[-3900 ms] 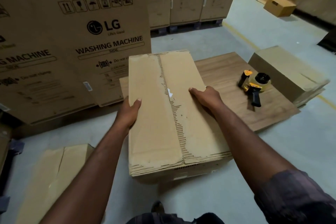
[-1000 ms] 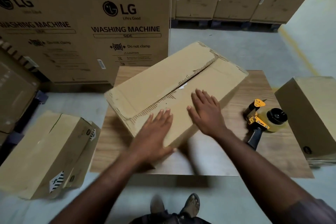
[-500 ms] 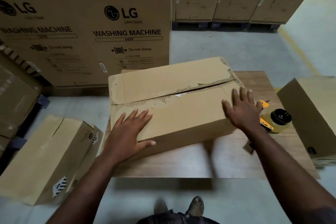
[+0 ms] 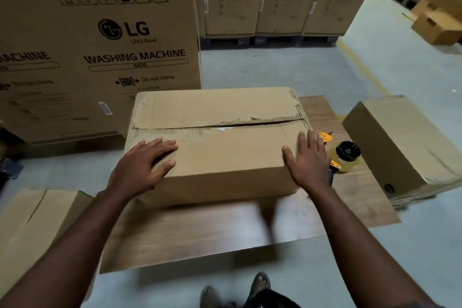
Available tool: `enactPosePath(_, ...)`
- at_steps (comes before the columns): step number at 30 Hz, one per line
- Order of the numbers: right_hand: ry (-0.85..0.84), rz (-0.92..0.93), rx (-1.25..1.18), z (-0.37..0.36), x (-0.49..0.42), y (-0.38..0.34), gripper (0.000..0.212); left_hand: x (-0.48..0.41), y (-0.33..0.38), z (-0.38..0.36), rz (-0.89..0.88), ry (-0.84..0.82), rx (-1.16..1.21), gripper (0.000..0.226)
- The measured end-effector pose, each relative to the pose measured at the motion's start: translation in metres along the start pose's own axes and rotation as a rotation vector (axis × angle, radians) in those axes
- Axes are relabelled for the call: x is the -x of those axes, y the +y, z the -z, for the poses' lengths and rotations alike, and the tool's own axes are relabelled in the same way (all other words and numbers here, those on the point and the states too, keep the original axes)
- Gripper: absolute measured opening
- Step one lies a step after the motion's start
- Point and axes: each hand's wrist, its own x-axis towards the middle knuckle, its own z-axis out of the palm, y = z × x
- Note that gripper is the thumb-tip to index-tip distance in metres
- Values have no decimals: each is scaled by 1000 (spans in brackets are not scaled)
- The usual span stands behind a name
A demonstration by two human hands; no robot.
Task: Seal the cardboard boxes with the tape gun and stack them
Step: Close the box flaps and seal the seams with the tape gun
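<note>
Floor, off the worktop's left edge: a plain brown cardboard floor box (image 4: 37,227) lies on the grey concrete; its closure cannot be made out.
Left hand: the left hand (image 4: 140,170) rests flat on the top of the task box at its near left corner, fingers straight and spread, grasping nothing.
Task item: a large oblong brown cardboard box (image 4: 225,157) sits toward the far edge of the wood-grain worktop (image 4: 200,237), long side facing the person.
Seam: the centre seam (image 4: 250,123) runs left to right, shows no tape, is ragged with fluting exposed, and gapes slightly at its right end.
Handling, assessed: probably light for its bulk, stiff at the corners, weak along the worn flaps, and matt, so unlikely to slip. Take it by the two short ends; press beside the seam, not on it.
Right hand: the right hand (image 4: 308,165) lies flat on the near right corner of the top, fingers straight, holding nothing.
Tool: a yellow-and-black tape gun (image 4: 346,157) lies just beside the box's right end, partly hidden behind that hand.
Off the right edge: a second brown cardboard box (image 4: 400,147).
</note>
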Motion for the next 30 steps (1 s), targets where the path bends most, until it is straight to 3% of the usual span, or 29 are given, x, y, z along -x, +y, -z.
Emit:
enactPosePath(4,-1,27,-7,7,-7,12,70,7,12,-11,15,24,8,46)
enactPosePath(9,15,82,-94,9,-10,24,66,-4,52,-36,189,184,104,27)
enactPosePath(14,-36,168,-580,13,-18,74,69,-14,173,-100,-126,209,261,22)
enactPosePath(18,-263,265,-669,11,-13,127,62,-36,279,-155,-326,170,447,24)
enactPosePath(20,-290,265,-692,6,-14,152,54,-49,316,-180,-318,96,526,29)
enactPosePath(22,-263,189,-691,-1,-24,180,48,-66,343,-209,-206,-43,605,34)
enactPosePath(25,-234,-91,-636,-12,-36,208,30,-89,367,-253,-81,-200,543,44)
enactPosePath(30,-524,-504,-713,-43,-59,230,24,-132,402,-299,182,-311,479,47)
